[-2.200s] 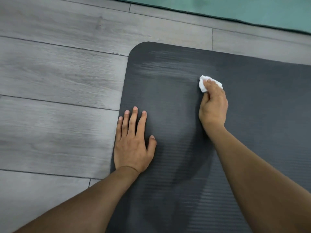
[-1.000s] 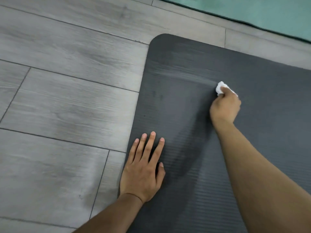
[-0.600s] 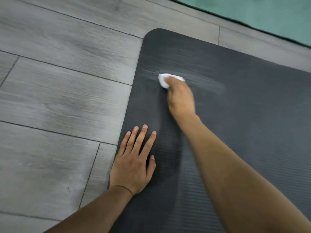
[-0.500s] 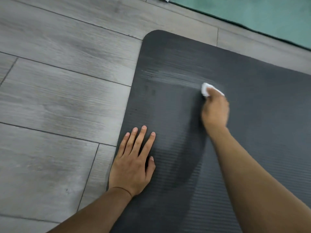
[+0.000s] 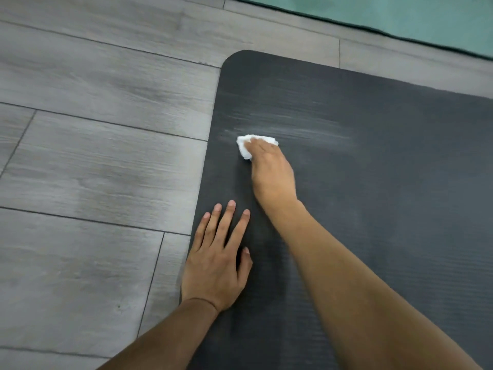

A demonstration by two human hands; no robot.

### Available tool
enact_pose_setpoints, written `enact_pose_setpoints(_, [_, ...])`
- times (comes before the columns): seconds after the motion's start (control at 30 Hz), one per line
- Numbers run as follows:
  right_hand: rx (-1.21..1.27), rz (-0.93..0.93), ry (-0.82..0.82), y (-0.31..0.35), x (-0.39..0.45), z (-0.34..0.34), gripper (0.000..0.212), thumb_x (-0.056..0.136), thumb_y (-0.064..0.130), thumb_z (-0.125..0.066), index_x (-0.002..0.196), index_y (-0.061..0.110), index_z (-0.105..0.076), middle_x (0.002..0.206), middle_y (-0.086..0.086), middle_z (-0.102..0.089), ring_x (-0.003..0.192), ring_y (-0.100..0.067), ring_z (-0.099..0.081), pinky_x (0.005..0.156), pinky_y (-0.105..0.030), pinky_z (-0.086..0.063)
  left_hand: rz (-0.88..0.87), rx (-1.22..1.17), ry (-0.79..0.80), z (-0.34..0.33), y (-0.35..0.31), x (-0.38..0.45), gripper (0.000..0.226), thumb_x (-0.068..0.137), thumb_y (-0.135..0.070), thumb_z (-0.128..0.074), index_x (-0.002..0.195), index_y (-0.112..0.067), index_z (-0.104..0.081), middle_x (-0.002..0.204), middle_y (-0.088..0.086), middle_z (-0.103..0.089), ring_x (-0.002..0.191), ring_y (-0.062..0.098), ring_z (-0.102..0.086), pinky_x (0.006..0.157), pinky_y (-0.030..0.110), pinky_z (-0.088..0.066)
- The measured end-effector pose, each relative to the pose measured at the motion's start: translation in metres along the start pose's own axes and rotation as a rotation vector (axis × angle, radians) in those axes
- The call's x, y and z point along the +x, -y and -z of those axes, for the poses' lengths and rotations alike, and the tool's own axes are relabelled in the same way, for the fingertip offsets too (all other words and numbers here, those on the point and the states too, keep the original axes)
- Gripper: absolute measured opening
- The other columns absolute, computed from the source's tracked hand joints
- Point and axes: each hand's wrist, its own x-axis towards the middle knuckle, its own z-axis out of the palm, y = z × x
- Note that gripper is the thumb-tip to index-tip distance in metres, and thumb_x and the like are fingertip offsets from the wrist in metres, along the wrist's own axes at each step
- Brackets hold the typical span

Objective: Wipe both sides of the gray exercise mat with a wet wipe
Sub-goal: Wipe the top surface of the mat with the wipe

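My hands: two, left hand (image 5: 216, 271) and right hand (image 5: 272, 172)
Gray mat (image 5: 386, 209): one
Wet wipe (image 5: 244, 148): one
Green mat (image 5: 400, 12): one

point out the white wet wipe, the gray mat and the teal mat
crumpled white wet wipe (image 5: 244, 146), head view, exposed left edge
dark gray ribbed exercise mat (image 5: 386, 209), head view, bare middle
teal mat (image 5: 400, 14), head view, near edge

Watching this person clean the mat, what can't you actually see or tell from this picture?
- Underside of the gray mat: hidden against the floor.
- Mat's full extent: cut off by the right and bottom edges of the head view.
- Most of the wet wipe: covered by the right hand.
- Green mat: only a strip shows at the top edge.
- Left hand: palm hidden, flat on the mat.
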Motion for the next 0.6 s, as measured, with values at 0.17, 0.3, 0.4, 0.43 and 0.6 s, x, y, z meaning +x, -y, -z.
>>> enact_pose_setpoints(0.17, [0.060,-0.560,-0.259,-0.079,-0.035,0.079,0.031,0.080,0.001,-0.043,0.104,0.008,-0.062,0.115,-0.007,-0.066,0.107,-0.028,-0.057,0.088,-0.027,-0.046,0.013,0.017,-0.008,-0.002,-0.002,0.000,0.067,0.101,-0.039,-0.035,0.164,-0.023,-0.017,0.171,0.006,-0.012,0.158,0.024,-0.006,0.127,0.046,-0.014])
enact_pose_setpoints(0.3, [0.107,-0.614,-0.248,-0.022,-0.016,0.049,0.035,0.080,0.001,-0.047,0.109,0.007,-0.065,0.118,-0.009,-0.065,0.110,-0.030,-0.059,0.081,-0.024,-0.041,0.004,0.041,-0.025,-0.002,-0.002,0.000,0.067,0.100,-0.038,-0.035,0.163,-0.022,-0.020,0.171,0.007,-0.014,0.158,0.025,-0.009,0.127,0.046,-0.014])
enact_pose_setpoints(0.4, [0.152,-0.217,0.044,0.048,-0.002,-0.013,0.041,0.086,0.004,-0.038,0.112,0.014,-0.068,0.118,-0.004,-0.066,0.111,-0.025,-0.059,0.092,-0.033,-0.048,-0.015,0.063,-0.037,-0.006,0.002,-0.002,0.064,0.097,-0.038,-0.037,0.157,-0.015,-0.032,0.164,0.014,-0.031,0.155,0.031,-0.018,0.127,0.045,-0.013])
enact_pose_setpoints(0.43, [0.145,-0.107,0.099,0.064,-0.001,-0.026,0.039,0.084,0.006,-0.034,0.103,0.013,-0.067,0.114,-0.004,-0.066,0.108,-0.024,-0.057,0.088,-0.036,-0.049,-0.027,0.072,-0.053,-0.007,0.002,-0.001,0.064,0.096,-0.039,-0.039,0.153,-0.011,-0.034,0.160,0.017,-0.038,0.153,0.033,-0.022,0.126,0.044,-0.012])
enact_pose_setpoints(0.6, [0.075,-0.074,0.043,0.016,-0.029,-0.001,0.041,0.090,0.006,-0.044,0.125,0.013,-0.064,0.131,-0.006,-0.060,0.124,-0.023,-0.051,0.106,-0.032,-0.038,-0.020,0.012,-0.057,-0.001,0.001,0.000,0.063,0.098,-0.036,-0.037,0.158,-0.018,-0.034,0.167,0.010,-0.027,0.156,0.028,-0.018,0.127,0.047,-0.017])
